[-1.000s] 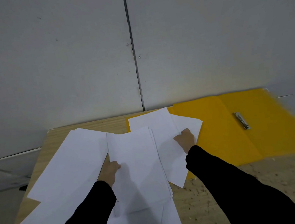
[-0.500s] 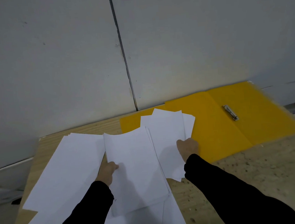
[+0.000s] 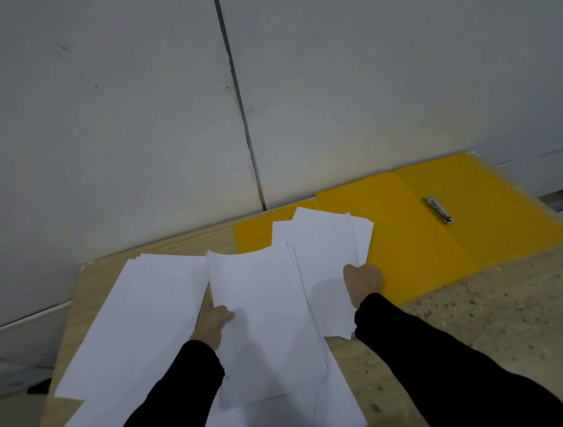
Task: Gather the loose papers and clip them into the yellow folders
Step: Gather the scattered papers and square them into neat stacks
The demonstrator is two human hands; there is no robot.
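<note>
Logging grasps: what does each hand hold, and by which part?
The left hand grips a paper stack at its left edge; the right hand holds a few sheets at their right edge.

Both arms are out ahead of me, clad in black to the wrists. My left arm (image 3: 174,407) comes up from low centre, and the left hand (image 3: 214,323) pinches the left edge of a paper stack (image 3: 264,315), thumb lying on top, the fingers hidden underneath. My right arm (image 3: 454,368) reaches in from the lower right, further forward than the left. The right hand (image 3: 363,282) is curled, its back facing me, gripping the right edge of some loose sheets (image 3: 323,250). The hands are apart, not touching.
</note>
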